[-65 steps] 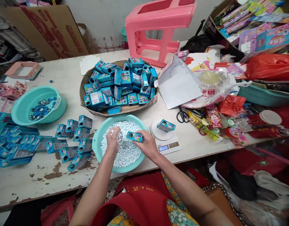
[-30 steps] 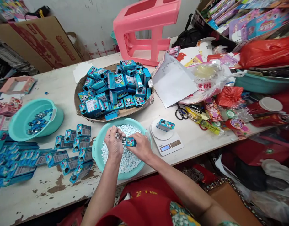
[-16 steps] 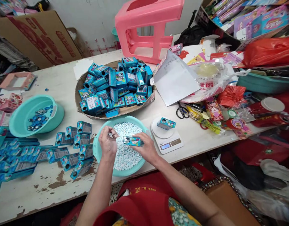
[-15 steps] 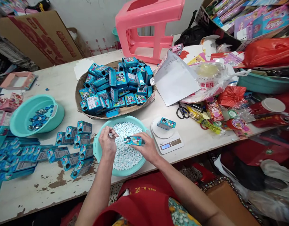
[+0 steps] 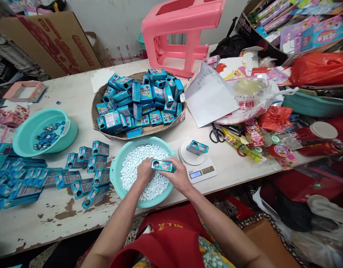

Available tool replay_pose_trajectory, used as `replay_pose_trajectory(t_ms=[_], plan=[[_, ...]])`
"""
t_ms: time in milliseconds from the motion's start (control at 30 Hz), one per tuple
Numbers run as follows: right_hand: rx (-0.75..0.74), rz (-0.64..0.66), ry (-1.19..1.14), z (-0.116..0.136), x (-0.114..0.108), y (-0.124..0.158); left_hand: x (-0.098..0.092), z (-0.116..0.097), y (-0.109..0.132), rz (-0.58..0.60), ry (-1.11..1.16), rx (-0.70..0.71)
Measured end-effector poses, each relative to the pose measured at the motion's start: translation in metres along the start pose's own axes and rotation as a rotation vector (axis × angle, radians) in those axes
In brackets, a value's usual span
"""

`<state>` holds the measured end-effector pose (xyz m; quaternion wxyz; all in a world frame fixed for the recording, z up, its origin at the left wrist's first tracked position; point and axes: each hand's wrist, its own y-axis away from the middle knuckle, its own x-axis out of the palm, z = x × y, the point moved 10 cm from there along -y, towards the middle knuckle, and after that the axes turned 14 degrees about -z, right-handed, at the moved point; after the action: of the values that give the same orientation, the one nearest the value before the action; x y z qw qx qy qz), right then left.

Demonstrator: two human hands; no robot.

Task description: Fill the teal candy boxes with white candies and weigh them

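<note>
A small blue candy box [image 5: 162, 165] with a round hole at its left end is gripped by my right hand [image 5: 178, 175] over the bowl. My left hand [image 5: 145, 171] is closed in a fist against the box's left end, near the hole; its fingers hide what they hold. Beneath both hands, the turquoise bowl [image 5: 114, 175] is filled with small white and pale blue candies [image 5: 132, 163]. To the right, another blue candy box [image 5: 197, 147] rests on a white digital scale [image 5: 203, 173] with a lit display.
Behind the bowl, a cardboard tray [image 5: 115, 135] is heaped with blue boxes. More boxes [image 5: 96, 163] stand at left, beside a turquoise basin [image 5: 23, 139] with shiny blue pieces. Scissors [image 5: 216, 134], a paper sheet [image 5: 210, 96] and a pink stool [image 5: 182, 22] lie beyond.
My left hand has moved right, from over the bowl's left part to the box's left end. Candies showed in its fingers before. The box in my right hand has shifted slightly right.
</note>
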<state>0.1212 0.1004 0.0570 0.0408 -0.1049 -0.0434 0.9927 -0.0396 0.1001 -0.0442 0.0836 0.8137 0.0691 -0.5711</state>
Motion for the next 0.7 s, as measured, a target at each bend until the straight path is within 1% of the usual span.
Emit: replay_pose_trajectory(t_ms=[33,100,167,200,233,267,333,400,500,633,700], plan=[[0.01,-0.003,0.005,0.0,-0.002,0.001,-0.004,0.007,-0.002,-0.028,0.11,-0.075],[0.024,-0.005,0.021,0.0,-0.006,0.002,-0.017,0.025,-0.005,-0.121,0.445,-0.285],[0.022,-0.007,0.045,0.001,-0.008,0.003,-0.028,0.039,-0.002,-0.19,0.891,-0.526],[0.015,-0.005,0.06,0.002,-0.007,0.003,-0.032,0.04,0.0,-0.192,1.119,-0.623],[0.006,-0.002,0.077,0.002,-0.005,0.003,-0.038,0.037,0.001,-0.179,1.328,-0.686],[-0.006,0.005,0.095,0.003,-0.002,0.003,-0.046,0.03,0.001,-0.164,1.507,-0.711],[-0.044,0.028,0.139,0.004,0.009,0.003,-0.067,0.015,0.0,-0.15,1.751,-0.683],[-0.09,0.063,0.194,0.006,0.022,0.004,-0.082,0.004,-0.001,-0.178,1.845,-0.653],[-0.136,0.105,0.272,0.008,0.038,0.007,-0.089,-0.003,0.001,-0.249,1.815,-0.651],[-0.15,0.12,0.313,0.011,0.044,0.007,-0.095,-0.004,0.003,-0.391,1.709,-0.605],[-0.146,0.125,0.318,0.012,0.044,0.006,-0.099,-0.005,0.003,-0.438,1.67,-0.577]])
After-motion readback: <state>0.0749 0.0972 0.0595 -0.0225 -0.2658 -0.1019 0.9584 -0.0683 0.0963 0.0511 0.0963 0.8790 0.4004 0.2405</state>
